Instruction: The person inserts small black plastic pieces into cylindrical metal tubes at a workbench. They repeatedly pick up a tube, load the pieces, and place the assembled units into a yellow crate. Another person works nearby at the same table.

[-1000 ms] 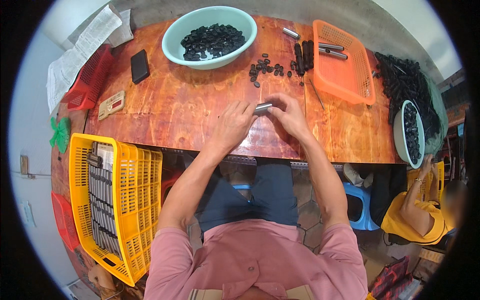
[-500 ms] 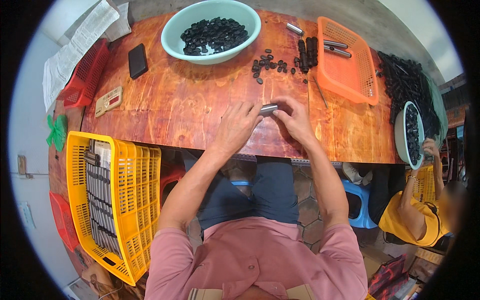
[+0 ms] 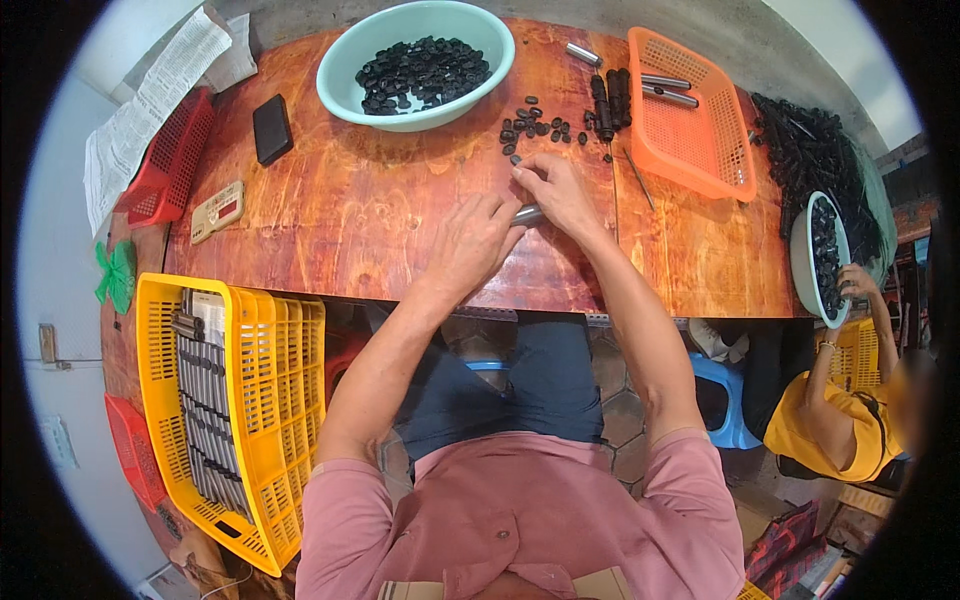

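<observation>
My left hand [image 3: 472,240] is closed around a short shiny metal tube [image 3: 527,214], held just over the table near its front edge. The tube's right end shows beside my right wrist; the rest is hidden in the left hand. My right hand [image 3: 560,192] reaches across beyond the tube, thumb and forefinger pinched at a small black oval piece [image 3: 515,159] at the near edge of a loose group. More black oval pieces [image 3: 541,128] lie scattered just past it. A pale green basin [image 3: 335,105] farther back holds a heap of similar pieces.
An orange basket [image 3: 690,135] with metal tubes stands at back right, black grips [image 3: 618,98] and a thin rod [image 3: 639,180] beside it. Left are a phone [image 3: 271,129], a beige device [image 3: 217,212] and a yellow crate [image 3: 270,400] of tubes. At right, a co-worker's hand [image 3: 856,282] touches another basin.
My right hand has left the tube's end and moved forward and left to the loose black pieces. My left hand still holds the tube.
</observation>
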Available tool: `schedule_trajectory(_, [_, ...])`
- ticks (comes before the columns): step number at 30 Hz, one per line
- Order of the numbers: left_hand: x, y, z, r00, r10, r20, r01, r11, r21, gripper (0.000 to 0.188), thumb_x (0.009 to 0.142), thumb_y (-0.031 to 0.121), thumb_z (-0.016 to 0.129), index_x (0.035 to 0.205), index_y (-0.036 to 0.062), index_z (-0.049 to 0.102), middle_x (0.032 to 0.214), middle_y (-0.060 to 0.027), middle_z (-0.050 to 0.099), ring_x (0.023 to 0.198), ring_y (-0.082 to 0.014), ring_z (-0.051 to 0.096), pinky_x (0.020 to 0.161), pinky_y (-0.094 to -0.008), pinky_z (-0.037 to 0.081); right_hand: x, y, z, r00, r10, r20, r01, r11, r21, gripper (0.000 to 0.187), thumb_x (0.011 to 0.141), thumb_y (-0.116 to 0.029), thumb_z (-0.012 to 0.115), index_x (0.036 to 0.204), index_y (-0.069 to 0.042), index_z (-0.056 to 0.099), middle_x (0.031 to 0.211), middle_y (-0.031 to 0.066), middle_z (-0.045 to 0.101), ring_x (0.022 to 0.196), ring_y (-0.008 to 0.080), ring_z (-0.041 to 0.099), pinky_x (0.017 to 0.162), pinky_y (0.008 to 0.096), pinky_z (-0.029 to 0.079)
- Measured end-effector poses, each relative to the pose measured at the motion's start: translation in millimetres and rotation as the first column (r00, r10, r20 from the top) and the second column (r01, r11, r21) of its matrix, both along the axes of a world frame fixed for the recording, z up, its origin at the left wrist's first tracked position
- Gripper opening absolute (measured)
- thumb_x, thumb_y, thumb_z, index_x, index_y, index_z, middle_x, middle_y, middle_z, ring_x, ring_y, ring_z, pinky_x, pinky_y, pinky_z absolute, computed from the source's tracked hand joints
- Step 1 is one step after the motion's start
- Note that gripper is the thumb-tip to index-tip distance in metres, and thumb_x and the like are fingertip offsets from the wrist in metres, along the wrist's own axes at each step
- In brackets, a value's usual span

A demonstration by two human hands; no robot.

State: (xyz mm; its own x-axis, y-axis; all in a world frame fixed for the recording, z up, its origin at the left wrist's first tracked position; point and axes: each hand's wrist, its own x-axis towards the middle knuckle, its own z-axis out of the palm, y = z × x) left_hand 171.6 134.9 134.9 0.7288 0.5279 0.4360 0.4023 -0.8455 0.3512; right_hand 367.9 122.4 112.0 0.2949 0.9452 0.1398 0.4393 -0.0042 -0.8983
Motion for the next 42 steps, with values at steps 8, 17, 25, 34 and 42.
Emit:
schedule_trajectory(8, [5.6,-3.5,-0.4,0.998,0.033,-0.057,-0.036,0.998,-0.051,0.031,0.088,0.026,0.075,0.107,0.0026,0.067,0.099,-0.0142,0.065,0.089,-0.0331,0.064,0.080,-0.0435,0.053,-1.9,-9.1,-0.4,0.894,-0.062,-0.444,0.128,0.985,0.119,0.017,0.098,-0.015,0.067,0.093,0.001,0.072,0.069,-0.0003,0.063,0.058,0.0055,0.054,0.051,0.0232,0.040])
schedule_trajectory(17, [-4.0,-28.6,18.2,0.893,0.286,0.346,0.336,0.087,-0.938,0.033,0.104,0.028,0.047,0.107,-0.0017,0.061,0.073,-0.0017,0.057,0.054,-0.0093,0.052,0.051,-0.0247,0.042,2.2,-20.6,-5.4,0.837,-0.009,-0.547,0.087,0.989,0.117,0.025,0.102,-0.022,0.063,0.094,0.000,0.071,0.074,0.0008,0.065,0.062,0.0056,0.054,0.055,0.0209,0.041])
schedule_trajectory(25, [-3.7,-36.3,18.2,0.886,0.375,0.271,0.356,-0.177,-0.918,0.041,0.107,0.041,0.040,0.104,0.0039,0.057,0.067,-0.0002,0.054,0.048,-0.0106,0.048,0.045,-0.0271,0.039,-4.4,-19.3,-6.9,0.808,-0.002,-0.589,0.068,0.994,0.089,0.023,0.101,-0.020,0.065,0.092,0.000,0.071,0.072,-0.0004,0.062,0.062,0.0051,0.052,0.054,0.0216,0.039])
schedule_trajectory(34, [-4.1,-41.3,16.8,0.870,0.411,0.273,0.360,-0.149,-0.921,0.044,0.109,0.044,0.037,0.104,0.0053,0.056,0.067,-0.0017,0.054,0.049,-0.0141,0.048,0.047,-0.0299,0.040,-1.5,-16.8,-17.1,0.850,-0.013,-0.527,0.084,0.990,0.110,0.025,0.100,-0.022,0.065,0.090,0.000,0.071,0.072,-0.0003,0.061,0.061,0.0058,0.052,0.054,0.0230,0.039])
schedule_trajectory(42, [-12.8,-39.7,16.5,0.811,0.432,0.395,0.538,-0.281,-0.795,0.044,0.108,0.045,0.037,0.110,0.0051,0.057,0.075,-0.0056,0.058,0.057,-0.0165,0.053,0.055,-0.0312,0.045,-4.1,-19.0,-12.0,0.856,-0.012,-0.517,0.076,0.992,0.102,0.024,0.100,-0.022,0.065,0.089,0.000,0.070,0.071,0.0000,0.062,0.061,0.0060,0.053,0.053,0.0234,0.040])
